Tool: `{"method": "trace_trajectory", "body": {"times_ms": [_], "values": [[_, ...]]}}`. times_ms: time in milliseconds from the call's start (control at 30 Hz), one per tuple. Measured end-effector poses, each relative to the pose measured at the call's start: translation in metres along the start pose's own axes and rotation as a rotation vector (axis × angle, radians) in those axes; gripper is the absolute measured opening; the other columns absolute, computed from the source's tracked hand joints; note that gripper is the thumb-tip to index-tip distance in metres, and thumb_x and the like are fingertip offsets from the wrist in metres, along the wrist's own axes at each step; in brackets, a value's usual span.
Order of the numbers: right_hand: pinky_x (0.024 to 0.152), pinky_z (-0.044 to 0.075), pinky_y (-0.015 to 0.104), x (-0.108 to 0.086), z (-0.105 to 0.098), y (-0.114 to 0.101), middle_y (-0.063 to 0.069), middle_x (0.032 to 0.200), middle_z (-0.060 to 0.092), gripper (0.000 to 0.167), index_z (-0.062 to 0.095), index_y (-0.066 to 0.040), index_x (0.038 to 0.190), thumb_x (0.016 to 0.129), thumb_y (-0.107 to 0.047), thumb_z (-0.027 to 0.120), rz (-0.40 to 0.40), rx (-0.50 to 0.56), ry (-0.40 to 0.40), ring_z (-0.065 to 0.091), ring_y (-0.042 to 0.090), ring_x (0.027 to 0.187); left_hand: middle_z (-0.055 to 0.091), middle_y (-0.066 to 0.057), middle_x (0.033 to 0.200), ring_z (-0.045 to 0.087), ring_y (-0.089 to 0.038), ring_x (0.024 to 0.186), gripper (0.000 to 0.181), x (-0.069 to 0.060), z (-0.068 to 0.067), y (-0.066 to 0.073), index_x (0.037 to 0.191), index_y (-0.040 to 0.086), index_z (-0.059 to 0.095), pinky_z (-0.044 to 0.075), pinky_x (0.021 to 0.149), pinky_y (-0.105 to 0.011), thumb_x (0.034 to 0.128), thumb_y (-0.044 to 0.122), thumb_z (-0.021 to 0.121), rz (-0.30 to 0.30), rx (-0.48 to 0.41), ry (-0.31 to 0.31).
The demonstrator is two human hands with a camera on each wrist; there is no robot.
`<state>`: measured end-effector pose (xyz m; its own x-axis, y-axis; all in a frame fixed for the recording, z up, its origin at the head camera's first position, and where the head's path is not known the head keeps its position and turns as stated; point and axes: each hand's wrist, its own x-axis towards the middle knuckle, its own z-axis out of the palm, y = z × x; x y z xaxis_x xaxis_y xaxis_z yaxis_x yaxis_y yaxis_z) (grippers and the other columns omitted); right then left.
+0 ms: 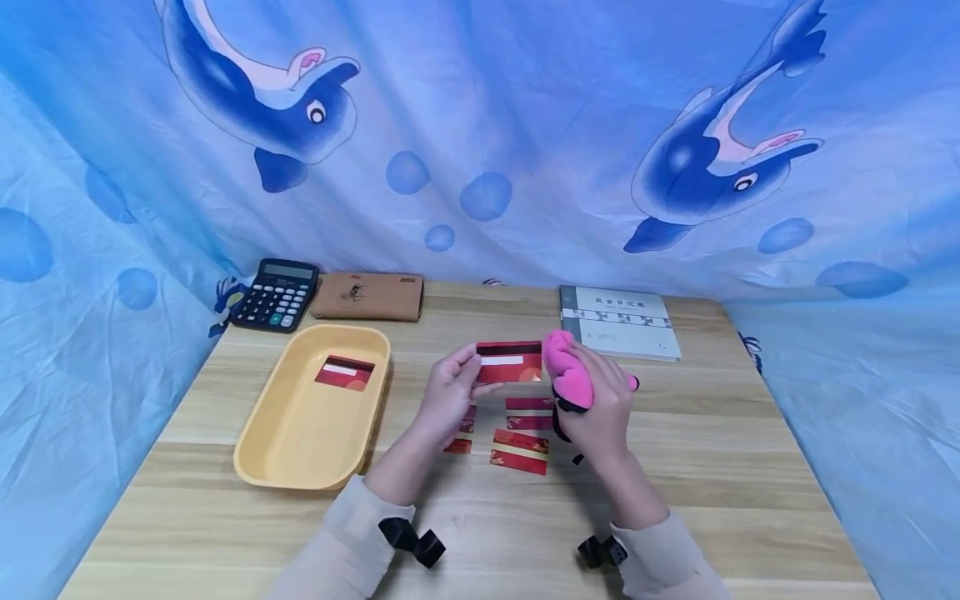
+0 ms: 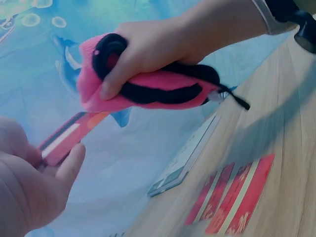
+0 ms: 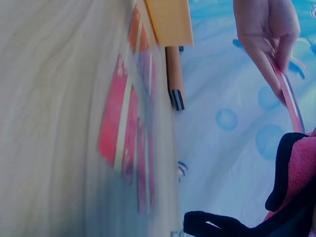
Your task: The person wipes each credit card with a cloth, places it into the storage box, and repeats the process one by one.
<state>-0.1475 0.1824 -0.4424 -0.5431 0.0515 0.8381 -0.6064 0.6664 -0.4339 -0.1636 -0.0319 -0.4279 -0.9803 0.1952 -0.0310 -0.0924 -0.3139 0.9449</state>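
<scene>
My left hand (image 1: 447,389) pinches a red card (image 1: 510,362) by its left end, its dark stripe and white strip facing me. My right hand (image 1: 602,408) grips a pink cloth (image 1: 572,377) with black trim, held against the card's right end. In the left wrist view the pink cloth (image 2: 163,91) bunches under the fingers of the right hand (image 2: 153,49), touching the far end of the card (image 2: 66,140). Below the hands, several red cards with pale stripes (image 1: 519,452) lie on the table, partly hidden by the left hand and the cloth.
A yellow tray (image 1: 300,479) at the left holds one red card (image 1: 345,372). Behind it are a black calculator (image 1: 276,295) and a brown wallet (image 1: 369,297). A pale notebook (image 1: 621,323) lies at the back right. Blue curtains (image 1: 480,108) surround the wooden table (image 1: 720,467).
</scene>
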Motion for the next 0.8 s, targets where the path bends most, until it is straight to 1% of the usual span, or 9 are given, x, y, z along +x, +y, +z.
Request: {"method": "trace_trajectory", "body": {"times_ms": [100,200,333,367,433,567,600,667,800], "values": [[0.101,0.049,0.029,-0.005,-0.004,0.004,0.013,0.12,0.072,0.043,0.073,0.0,0.12,0.078,-0.01,0.079,0.017,0.026,0.006,0.068,0.036,0.105,0.058,-0.027,0.133,0.073,-0.027,0.098,0.036,-0.003,-0.01,0.004,0.14,-0.008,0.05,0.059,0.088,-0.037,0.1087,0.006,0.041,0.003,0.036,0.087],[0.103,0.046,0.023,-0.009,-0.011,0.008,0.015,0.118,0.073,0.045,0.073,0.0,0.119,0.076,-0.008,0.082,0.034,0.052,0.015,0.068,0.037,0.105,0.059,-0.026,0.131,0.072,-0.021,0.096,0.034,-0.007,-0.019,0.009,0.138,-0.007,0.053,0.059,0.089,-0.04,0.1075,0.006,0.043,-0.005,0.051,0.149],[0.104,0.046,0.022,-0.012,-0.018,0.011,0.019,0.115,0.073,0.046,0.073,0.003,0.117,0.072,-0.003,0.085,0.051,0.076,0.035,0.069,0.039,0.104,0.06,-0.021,0.128,0.069,-0.017,0.1,0.032,-0.011,-0.031,0.018,0.135,-0.005,0.056,0.059,0.089,-0.038,0.1065,0.006,0.046,-0.014,0.07,0.21],[0.104,0.046,0.022,-0.012,-0.018,0.011,0.02,0.114,0.073,0.046,0.073,0.004,0.115,0.071,-0.002,0.085,0.054,0.074,0.041,0.069,0.039,0.103,0.061,-0.019,0.124,0.068,-0.015,0.099,0.031,-0.011,-0.034,0.02,0.133,-0.004,0.057,0.06,0.087,-0.036,0.1059,0.006,0.048,-0.019,0.069,0.23],[0.103,0.046,0.021,-0.008,-0.021,0.002,0.024,0.111,0.072,0.046,0.073,0.008,0.112,0.068,0.004,0.085,0.053,0.079,0.056,0.068,0.043,0.1,0.06,-0.016,0.118,0.067,-0.013,0.094,0.03,-0.011,-0.038,0.022,0.131,-0.005,0.059,0.061,0.083,-0.031,0.1032,0.002,0.051,-0.012,0.066,0.255],[0.102,0.046,0.019,-0.007,-0.022,-0.002,0.029,0.107,0.071,0.044,0.072,0.012,0.107,0.065,0.008,0.084,0.056,0.081,0.063,0.067,0.048,0.096,0.056,-0.011,0.111,0.065,-0.009,0.085,0.031,-0.01,-0.045,0.022,0.129,-0.007,0.059,0.061,0.077,-0.027,0.0977,-0.005,0.058,-0.015,0.019,0.28],[0.103,0.047,0.02,-0.008,-0.023,-0.001,0.029,0.107,0.071,0.044,0.072,0.012,0.107,0.065,0.008,0.084,0.057,0.082,0.063,0.067,0.048,0.096,0.056,-0.011,0.112,0.066,-0.01,0.085,0.034,-0.01,-0.046,0.023,0.131,-0.007,0.059,0.061,0.077,-0.028,0.097,-0.006,0.059,-0.019,0.003,0.281],[0.103,0.047,0.021,-0.016,-0.022,0.011,0.026,0.109,0.072,0.045,0.073,0.009,0.108,0.066,0.004,0.086,0.068,0.081,0.053,0.067,0.045,0.098,0.056,-0.011,0.111,0.065,-0.01,0.085,0.037,-0.01,-0.05,0.024,0.133,-0.007,0.057,0.062,0.078,-0.029,0.0967,-0.005,0.061,-0.028,-0.005,0.307],[0.103,0.049,0.022,-0.023,-0.024,0.024,0.022,0.111,0.073,0.046,0.074,0.005,0.11,0.066,0.001,0.088,0.087,0.069,0.048,0.068,0.04,0.102,0.057,-0.007,0.105,0.065,-0.01,0.085,0.039,-0.01,-0.059,0.029,0.133,-0.006,0.058,0.061,0.083,-0.034,0.0953,-0.002,0.066,-0.025,-0.057,0.415]]}}
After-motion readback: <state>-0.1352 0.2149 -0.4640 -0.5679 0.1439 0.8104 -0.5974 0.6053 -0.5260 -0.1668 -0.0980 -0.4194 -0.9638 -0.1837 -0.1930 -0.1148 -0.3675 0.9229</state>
